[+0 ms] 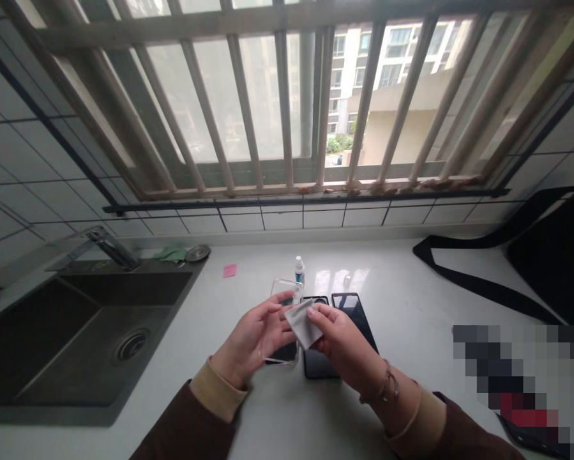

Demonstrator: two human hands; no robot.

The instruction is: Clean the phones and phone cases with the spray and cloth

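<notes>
My left hand [255, 335] grips a clear phone case [283, 289] tilted above the white counter [401, 306]. My right hand [339, 338] pinches a small grey cloth [302, 322] against the case. Beneath the hands lie two dark phones: one [318, 364] partly covered by my right hand, another [354, 313] just to its right. A third dark phone [283, 352] shows under the case. A small spray bottle [299, 269] with a blue band stands behind the case.
A dark sink [76, 338] with a tap [112, 246] fills the left side. A pink note [229, 271] lies on the counter. A black bag [555, 255] with a strap [473, 281] lies at the right. A barred window [287, 102] is ahead.
</notes>
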